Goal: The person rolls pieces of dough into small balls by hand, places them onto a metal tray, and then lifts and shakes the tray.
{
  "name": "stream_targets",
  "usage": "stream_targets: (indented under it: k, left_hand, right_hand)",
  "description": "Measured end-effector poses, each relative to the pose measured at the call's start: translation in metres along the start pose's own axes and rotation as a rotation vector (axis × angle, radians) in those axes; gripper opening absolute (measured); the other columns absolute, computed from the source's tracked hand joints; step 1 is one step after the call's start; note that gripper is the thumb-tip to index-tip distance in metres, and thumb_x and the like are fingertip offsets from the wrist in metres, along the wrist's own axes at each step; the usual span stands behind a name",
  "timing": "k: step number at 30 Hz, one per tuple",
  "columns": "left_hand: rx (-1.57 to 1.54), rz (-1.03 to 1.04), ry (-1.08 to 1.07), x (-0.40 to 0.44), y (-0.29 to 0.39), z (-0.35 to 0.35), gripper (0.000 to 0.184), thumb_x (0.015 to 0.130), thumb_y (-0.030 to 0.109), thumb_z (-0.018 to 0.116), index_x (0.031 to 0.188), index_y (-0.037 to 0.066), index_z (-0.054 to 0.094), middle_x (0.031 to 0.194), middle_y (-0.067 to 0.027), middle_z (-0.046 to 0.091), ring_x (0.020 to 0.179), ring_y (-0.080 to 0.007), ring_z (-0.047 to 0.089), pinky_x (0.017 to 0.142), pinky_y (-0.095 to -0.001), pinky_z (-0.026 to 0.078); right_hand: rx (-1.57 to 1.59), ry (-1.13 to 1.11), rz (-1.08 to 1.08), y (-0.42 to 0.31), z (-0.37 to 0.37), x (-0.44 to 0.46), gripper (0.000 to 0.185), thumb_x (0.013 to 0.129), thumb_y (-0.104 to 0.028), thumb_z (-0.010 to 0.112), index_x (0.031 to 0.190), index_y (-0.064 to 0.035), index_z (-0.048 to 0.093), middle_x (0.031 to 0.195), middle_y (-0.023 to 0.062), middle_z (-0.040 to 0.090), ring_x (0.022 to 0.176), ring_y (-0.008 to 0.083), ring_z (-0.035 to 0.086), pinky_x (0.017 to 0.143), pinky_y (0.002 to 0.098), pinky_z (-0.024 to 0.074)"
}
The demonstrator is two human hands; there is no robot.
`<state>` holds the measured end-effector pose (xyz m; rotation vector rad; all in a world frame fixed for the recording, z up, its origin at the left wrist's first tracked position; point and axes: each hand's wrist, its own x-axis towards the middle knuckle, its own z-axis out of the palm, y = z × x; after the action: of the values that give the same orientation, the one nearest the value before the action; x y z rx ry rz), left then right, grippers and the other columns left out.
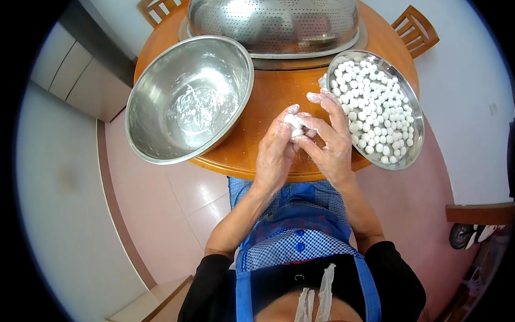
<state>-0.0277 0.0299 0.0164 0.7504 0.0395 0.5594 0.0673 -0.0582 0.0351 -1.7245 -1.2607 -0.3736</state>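
Note:
White dough (293, 124) is held between my two hands over the table's front edge. My left hand (277, 150) has its fingers wrapped round the dough. The thumb and index finger of my right hand (331, 145) pinch at the same dough, while its other fingers are raised. Both hands are dusted with white flour. To the right, a steel tray (414, 153) holds several small white balls (375, 107). On the left is a large steel basin (155, 107) with white residue on its bottom and wall.
Behind the hands, an upturned perforated steel colander (273, 27) rests on the round wooden table (268, 91). Wooden chairs (416, 32) are at the table's far side. A pale cabinet (75, 70) stands at the left.

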Motion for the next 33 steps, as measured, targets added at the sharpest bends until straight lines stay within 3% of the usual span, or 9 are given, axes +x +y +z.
stream_targets:
  k: [9,12,15,20,24,27,29,31,33]
  left_hand:
    - [0.227,0.007,0.218,0.004,-0.010,-0.011,0.035,0.099,0.025,0.042,0.120,-0.003,0.049,0.095,-0.0097,0.060,0.081,-0.0147,0.059,0.074,-0.0273,0.049]
    - [0.087,-0.054,0.195,0.014,-0.010,-0.017,0.034,0.100,0.032,0.037,0.104,0.001,0.052,0.079,-0.0053,0.055,0.067,-0.0127,0.053,0.064,-0.0252,0.046]
    - [-0.080,-0.156,0.272,0.014,0.000,-0.014,0.037,0.100,0.037,0.038,0.095,0.004,0.052,0.072,-0.0038,0.050,0.064,-0.0125,0.050,0.058,-0.0239,0.041]
    - [-0.154,-0.240,0.141,0.007,0.000,-0.022,0.028,0.098,0.034,0.045,0.086,0.008,0.049,0.067,-0.0002,0.042,0.052,-0.0082,0.035,0.047,-0.0221,0.028]
    - [-0.080,-0.175,0.152,0.012,0.000,-0.028,0.024,0.098,0.031,0.045,0.096,0.007,0.051,0.070,0.0027,0.041,0.054,-0.0052,0.032,0.049,-0.0190,0.027]
    - [-0.193,-0.154,0.066,0.015,0.000,-0.028,0.025,0.098,0.024,0.044,0.111,0.003,0.050,0.088,-0.0063,0.055,0.067,-0.0117,0.051,0.056,-0.0221,0.042]
    - [-0.174,-0.210,0.339,0.017,0.004,-0.011,0.032,0.098,0.019,0.041,0.122,-0.001,0.046,0.113,-0.0131,0.057,0.096,-0.0197,0.060,0.078,-0.0299,0.052]
    - [-0.164,-0.189,0.283,0.017,-0.002,-0.023,0.034,0.098,0.017,0.040,0.124,-0.003,0.044,0.118,-0.0148,0.055,0.105,-0.0228,0.057,0.086,-0.0333,0.050]
    - [-0.154,-0.169,0.228,0.017,-0.005,-0.028,0.036,0.098,0.016,0.039,0.127,-0.005,0.042,0.124,-0.0165,0.053,0.114,-0.0258,0.054,0.095,-0.0366,0.048]
  right_hand:
    - [-0.098,-0.028,-0.142,0.006,0.014,-0.006,0.030,0.068,-0.015,0.075,0.096,-0.0084,0.067,0.122,0.0080,0.057,0.121,0.0286,0.047,0.102,0.0457,0.0321]
    - [-0.019,-0.184,-0.004,-0.002,0.014,-0.009,0.039,0.077,-0.015,0.069,0.112,-0.0008,0.059,0.121,0.0120,0.057,0.117,0.0305,0.051,0.100,0.0445,0.0350]
    - [0.296,-0.051,0.223,-0.005,0.011,-0.008,0.038,0.084,-0.015,0.063,0.118,0.0013,0.055,0.118,0.0158,0.059,0.112,0.0304,0.055,0.097,0.0399,0.0401]
    - [0.557,-0.094,0.385,0.011,0.011,0.001,0.032,0.096,-0.015,0.047,0.122,0.0038,0.051,0.114,0.0152,0.061,0.103,0.0192,0.058,0.091,0.0299,0.0438]
    - [0.664,-0.034,0.380,0.015,0.019,-0.001,0.032,0.096,-0.016,0.047,0.121,0.0042,0.051,0.114,0.0143,0.061,0.102,0.0175,0.057,0.091,0.0297,0.0439]
    - [0.692,-0.026,0.393,0.012,0.020,0.000,0.031,0.096,-0.015,0.048,0.120,0.0041,0.052,0.114,0.0147,0.061,0.105,0.0184,0.056,0.092,0.0293,0.0431]
    - [0.574,-0.063,0.287,0.008,0.019,0.001,0.030,0.094,-0.013,0.050,0.119,0.0030,0.054,0.113,0.0171,0.060,0.107,0.0232,0.056,0.094,0.0301,0.0419]
    - [0.459,-0.030,0.172,0.007,0.021,0.001,0.031,0.088,-0.014,0.058,0.116,-0.0009,0.058,0.111,0.0164,0.060,0.111,0.0287,0.054,0.098,0.0350,0.0395]
    - [-0.014,-0.128,-0.092,-0.003,0.019,0.000,0.035,0.081,-0.017,0.064,0.114,-0.0052,0.060,0.110,0.0128,0.060,0.115,0.0301,0.050,0.102,0.0427,0.0338]
